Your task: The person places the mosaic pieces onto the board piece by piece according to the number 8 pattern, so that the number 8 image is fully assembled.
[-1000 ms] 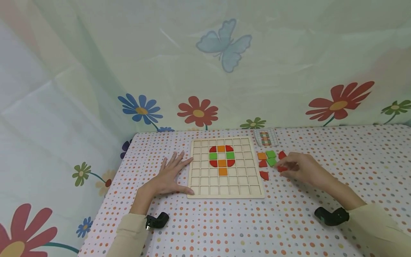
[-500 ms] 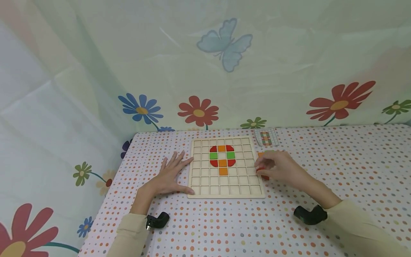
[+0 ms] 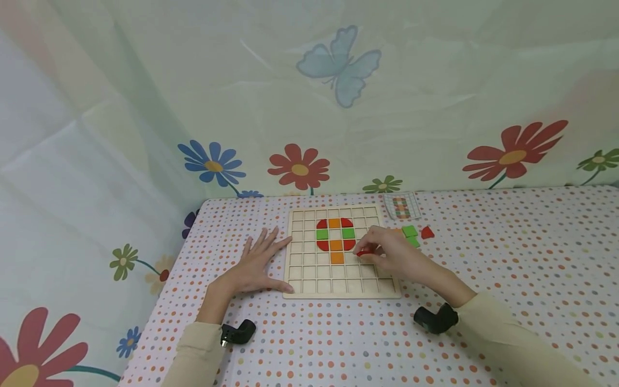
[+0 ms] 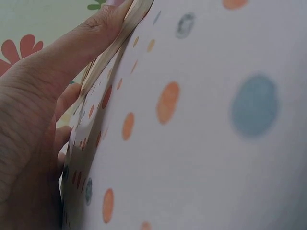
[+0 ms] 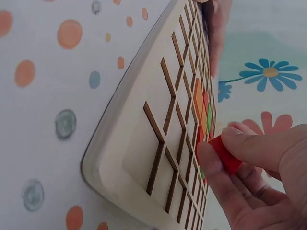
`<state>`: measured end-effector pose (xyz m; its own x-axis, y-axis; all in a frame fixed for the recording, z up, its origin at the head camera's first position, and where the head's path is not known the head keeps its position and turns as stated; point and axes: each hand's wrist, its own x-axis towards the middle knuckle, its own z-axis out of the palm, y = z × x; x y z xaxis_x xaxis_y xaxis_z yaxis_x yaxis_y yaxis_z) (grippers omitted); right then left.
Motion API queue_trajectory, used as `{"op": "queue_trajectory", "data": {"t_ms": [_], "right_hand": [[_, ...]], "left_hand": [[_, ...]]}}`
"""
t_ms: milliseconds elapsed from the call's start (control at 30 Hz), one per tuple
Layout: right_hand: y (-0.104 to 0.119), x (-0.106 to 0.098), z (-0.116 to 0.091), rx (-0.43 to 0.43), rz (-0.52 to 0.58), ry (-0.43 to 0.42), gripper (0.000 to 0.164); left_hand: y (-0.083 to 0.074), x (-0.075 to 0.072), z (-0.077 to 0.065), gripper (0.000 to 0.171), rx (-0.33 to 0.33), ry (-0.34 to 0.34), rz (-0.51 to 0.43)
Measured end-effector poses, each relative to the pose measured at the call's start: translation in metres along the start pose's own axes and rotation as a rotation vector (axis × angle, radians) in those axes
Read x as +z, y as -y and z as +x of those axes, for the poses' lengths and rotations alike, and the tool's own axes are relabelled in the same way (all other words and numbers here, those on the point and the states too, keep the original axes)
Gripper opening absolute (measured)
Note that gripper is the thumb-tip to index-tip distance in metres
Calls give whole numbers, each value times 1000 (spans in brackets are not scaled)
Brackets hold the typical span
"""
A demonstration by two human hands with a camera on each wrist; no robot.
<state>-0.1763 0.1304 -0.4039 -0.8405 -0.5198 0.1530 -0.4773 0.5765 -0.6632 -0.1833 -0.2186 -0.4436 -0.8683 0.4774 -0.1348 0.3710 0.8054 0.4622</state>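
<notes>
A square wooden grid board [image 3: 309, 286] lies on the table, with red rounded corner tiles, green tiles [image 3: 348, 233] and orange tiles [image 3: 337, 258] set in its cells as a ring with an orange tile below. My left hand [image 3: 253, 269] rests with fingers spread along the board's left edge, thumb and a fingertip touching the rim. Over the board's right half, my right hand [image 3: 394, 253] pinches a red tile [image 5: 226, 155] between thumb and fingers, just right of the ring's lower right corner. That hand covers several cells and some tiles behind it.
Right of the board lie loose green tiles [image 3: 409, 231] and a red quarter-round tile [image 3: 427, 233]; an orange one is partly hidden. A small pattern card [image 3: 402, 206] lies by the board's upper right corner. A flowered curtain [image 3: 425, 107] rises behind the dotted tablecloth [image 3: 329, 344].
My right hand has picked up a red tile from the loose pieces at the right and carried it leftward over the board. The left hand has stayed at the board's left edge.
</notes>
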Motion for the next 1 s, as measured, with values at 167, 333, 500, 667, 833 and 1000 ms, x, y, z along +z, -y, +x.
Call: {"op": "queue_trajectory", "data": {"t_ms": [167, 333, 500, 667, 833, 1000], "right_hand": [[-1, 3, 5, 13, 25, -24, 13], [-3, 9, 11, 31, 31, -55, 11], [-3, 14, 16, 44, 39, -42, 13], [-1, 14, 18, 28, 3, -26, 16], [3, 16, 19, 42, -19, -1, 16], [10, 19, 24, 90, -109, 35, 15]], "left_hand": [[1, 0, 0, 115, 5, -6, 0], [1, 1, 0, 114, 0, -6, -5], [1, 0, 1, 115, -7, 3, -3], [0, -1, 1, 118, -1, 5, -3], [-1, -2, 1, 116, 1, 1, -9], [-2, -2, 0, 113, 3, -4, -11]]}}
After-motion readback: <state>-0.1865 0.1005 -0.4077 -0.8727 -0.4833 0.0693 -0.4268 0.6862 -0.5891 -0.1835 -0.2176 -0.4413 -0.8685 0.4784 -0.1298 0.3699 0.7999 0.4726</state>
